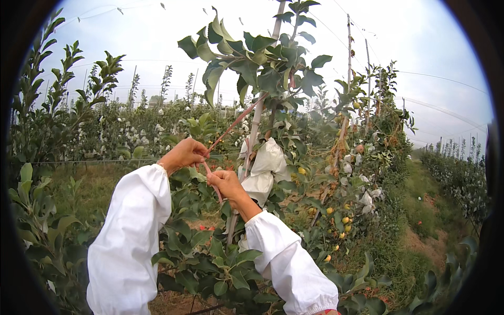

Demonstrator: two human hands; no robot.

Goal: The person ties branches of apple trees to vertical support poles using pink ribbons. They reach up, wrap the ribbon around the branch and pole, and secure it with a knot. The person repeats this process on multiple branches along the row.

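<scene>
My left hand pinches a reddish-pink tie strap between thumb and fingers. From there the strap runs up to the right to a leafy branch by a slanting support pole. Below, my right hand grips the same strap near its lower end, which hangs past the fingers. White fruit bags hang beside the pole, just right of my hands. White sleeves cover both forearms.
A horizontal wire crosses behind my left hand. Apple tree leaves spread below my arms. To the right stand another pole and trees with yellowish apples. A grassy path lies at far right.
</scene>
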